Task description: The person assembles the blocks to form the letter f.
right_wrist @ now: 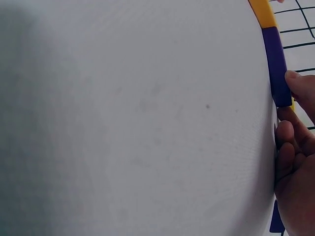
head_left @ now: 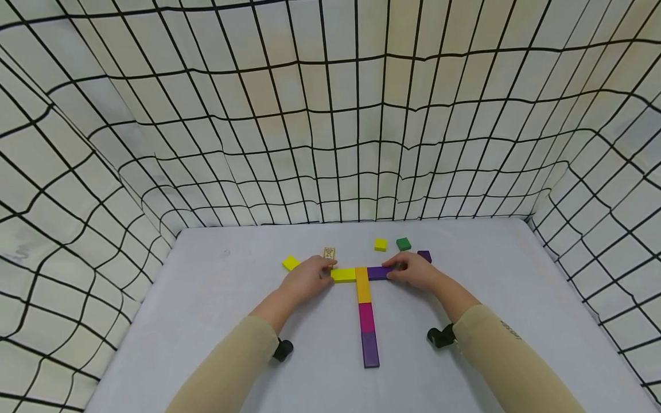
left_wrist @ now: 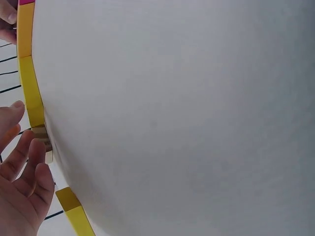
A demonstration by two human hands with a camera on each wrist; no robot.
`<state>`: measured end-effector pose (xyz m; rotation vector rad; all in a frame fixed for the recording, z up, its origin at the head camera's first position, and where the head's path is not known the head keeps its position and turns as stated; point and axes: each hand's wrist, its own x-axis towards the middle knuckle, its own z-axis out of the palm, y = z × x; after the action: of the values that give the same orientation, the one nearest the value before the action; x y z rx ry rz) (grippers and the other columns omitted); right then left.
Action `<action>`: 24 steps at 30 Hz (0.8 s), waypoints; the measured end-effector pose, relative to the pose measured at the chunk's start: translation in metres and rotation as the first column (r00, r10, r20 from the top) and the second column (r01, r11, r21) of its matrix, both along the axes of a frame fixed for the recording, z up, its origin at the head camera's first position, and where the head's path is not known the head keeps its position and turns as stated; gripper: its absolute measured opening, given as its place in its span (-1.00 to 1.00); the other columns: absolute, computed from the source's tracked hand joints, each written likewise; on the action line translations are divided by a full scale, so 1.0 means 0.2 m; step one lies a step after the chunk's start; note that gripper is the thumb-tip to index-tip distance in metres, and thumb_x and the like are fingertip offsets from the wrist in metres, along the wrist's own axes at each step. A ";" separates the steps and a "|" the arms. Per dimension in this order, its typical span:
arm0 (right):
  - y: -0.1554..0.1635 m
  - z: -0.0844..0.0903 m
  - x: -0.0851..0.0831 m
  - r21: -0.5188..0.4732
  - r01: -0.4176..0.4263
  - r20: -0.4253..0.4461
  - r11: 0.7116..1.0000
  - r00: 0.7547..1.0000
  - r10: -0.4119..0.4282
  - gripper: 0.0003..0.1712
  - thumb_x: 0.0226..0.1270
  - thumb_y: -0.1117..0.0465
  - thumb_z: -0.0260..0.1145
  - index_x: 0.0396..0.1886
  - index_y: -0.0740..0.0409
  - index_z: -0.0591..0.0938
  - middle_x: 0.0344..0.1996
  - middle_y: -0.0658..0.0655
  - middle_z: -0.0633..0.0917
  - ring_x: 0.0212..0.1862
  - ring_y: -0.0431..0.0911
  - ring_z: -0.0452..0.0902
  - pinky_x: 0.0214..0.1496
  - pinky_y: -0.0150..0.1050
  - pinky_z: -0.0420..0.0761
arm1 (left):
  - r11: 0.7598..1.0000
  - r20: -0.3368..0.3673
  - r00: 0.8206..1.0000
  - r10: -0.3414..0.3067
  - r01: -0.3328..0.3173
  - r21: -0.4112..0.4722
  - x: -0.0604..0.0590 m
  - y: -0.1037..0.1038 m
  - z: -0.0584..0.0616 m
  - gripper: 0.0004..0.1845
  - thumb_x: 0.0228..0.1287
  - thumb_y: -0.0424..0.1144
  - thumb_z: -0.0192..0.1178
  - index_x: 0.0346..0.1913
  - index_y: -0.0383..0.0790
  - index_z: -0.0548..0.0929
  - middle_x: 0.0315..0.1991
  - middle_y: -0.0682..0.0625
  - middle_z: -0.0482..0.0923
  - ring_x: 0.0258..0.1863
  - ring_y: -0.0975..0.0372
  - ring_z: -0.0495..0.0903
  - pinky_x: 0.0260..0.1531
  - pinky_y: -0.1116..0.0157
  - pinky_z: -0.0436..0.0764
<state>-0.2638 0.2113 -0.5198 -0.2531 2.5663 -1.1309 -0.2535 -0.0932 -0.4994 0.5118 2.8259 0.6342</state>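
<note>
Five blocks are forming a T mid-table (head_left: 217, 321). The left hand (head_left: 308, 279) is touching the yellow block (head_left: 343, 275) with relaxed fingers; the right hand (head_left: 413, 271) is pinching the purple block (head_left: 378, 273). Five loose blocks are lying toward the far edge.

The near half of the pale grey tabletop (head_left: 217, 321) lies open on both sides of the long column of flat orange, magenta and purple blocks (head_left: 365, 315). Behind the cross-bar, a small yellow square block (head_left: 380, 244), a green cube (head_left: 403, 244), a tan printed block (head_left: 329, 253) and another yellow block (head_left: 291, 263) dot the far strip. Gridded fabric walls (head_left: 330, 143) close the back and sides.
</note>
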 end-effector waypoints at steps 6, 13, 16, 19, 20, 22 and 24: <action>0.00 0.00 0.00 -0.003 0.008 0.009 1.000 1.000 -0.008 -0.68 0.29 0.13 0.42 0.04 -0.07 0.74 -0.29 0.03 0.58 -0.21 -0.04 0.38 -0.23 -0.22 0.41 | 1.000 0.001 1.000 0.018 -0.018 -0.004 -0.01 -0.02 0.01 -0.57 0.35 -0.15 0.27 0.27 0.01 0.60 -0.01 0.07 0.59 -0.06 0.22 0.53 0.09 0.18 0.55; 0.00 0.00 0.00 0.006 0.004 -0.006 1.000 1.000 -0.004 -0.68 0.29 0.13 0.43 0.05 -0.07 0.74 -0.29 0.01 0.58 -0.22 -0.04 0.38 -0.24 -0.22 0.41 | 0.998 -0.010 0.999 0.053 -0.053 -0.020 -0.04 -0.05 0.03 -0.58 0.33 -0.13 0.31 0.24 0.01 0.62 -0.05 0.06 0.59 -0.08 0.22 0.56 0.01 0.18 0.57; 0.00 0.00 0.00 0.006 0.001 -0.009 1.000 1.000 -0.001 -0.68 0.29 0.13 0.43 0.05 -0.07 0.74 -0.29 0.01 0.59 -0.22 -0.04 0.38 -0.24 -0.22 0.41 | 0.996 -0.021 0.996 0.084 -0.084 -0.034 -0.07 -0.06 0.03 -0.59 0.35 -0.10 0.29 0.24 0.03 0.62 -0.05 0.07 0.58 -0.16 0.23 0.55 -0.09 0.20 0.58; 0.00 0.00 0.00 0.006 -0.001 -0.006 1.000 1.000 0.001 -0.68 0.29 0.13 0.42 0.05 -0.07 0.74 -0.28 0.01 0.59 -0.22 -0.04 0.39 -0.24 -0.22 0.42 | 0.994 -0.032 0.994 0.103 -0.105 -0.044 -0.10 -0.07 0.03 -0.58 0.37 -0.06 0.27 0.26 0.06 0.61 -0.04 0.06 0.58 -0.21 0.22 0.54 -0.14 0.20 0.58; 0.00 0.00 0.00 0.005 0.002 -0.003 1.000 1.000 -0.002 -0.68 0.29 0.13 0.43 0.05 -0.07 0.74 -0.28 0.01 0.59 -0.22 -0.04 0.39 -0.24 -0.23 0.42 | 0.993 -0.032 0.994 0.105 -0.107 -0.046 -0.11 -0.08 0.04 -0.57 0.38 -0.05 0.26 0.28 0.07 0.60 -0.02 0.06 0.57 -0.19 0.22 0.54 -0.12 0.20 0.59; 0.00 0.00 0.00 0.003 0.004 0.002 1.000 1.000 -0.004 -0.68 0.29 0.13 0.42 0.05 -0.07 0.74 -0.27 0.01 0.59 -0.21 -0.04 0.39 -0.24 -0.23 0.42 | 0.993 -0.030 0.994 0.105 -0.107 -0.053 -0.14 -0.08 0.04 -0.55 0.38 -0.02 0.25 0.30 0.08 0.57 0.02 0.04 0.57 -0.12 0.19 0.57 -0.04 0.16 0.58; 0.00 0.00 0.00 -0.001 0.003 0.005 1.000 1.000 -0.003 -0.68 0.29 0.14 0.42 0.05 -0.06 0.74 -0.27 0.02 0.60 -0.21 -0.04 0.39 -0.24 -0.23 0.42 | 0.992 -0.016 0.994 0.106 -0.107 -0.066 -0.15 -0.08 0.04 -0.52 0.38 0.00 0.24 0.33 0.10 0.55 0.06 0.01 0.57 -0.02 0.15 0.58 0.06 0.12 0.56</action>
<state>-0.2639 0.2109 -0.5201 -0.2467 2.5625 -1.1328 -0.2838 -0.1098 -0.4919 0.3567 2.8904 0.5548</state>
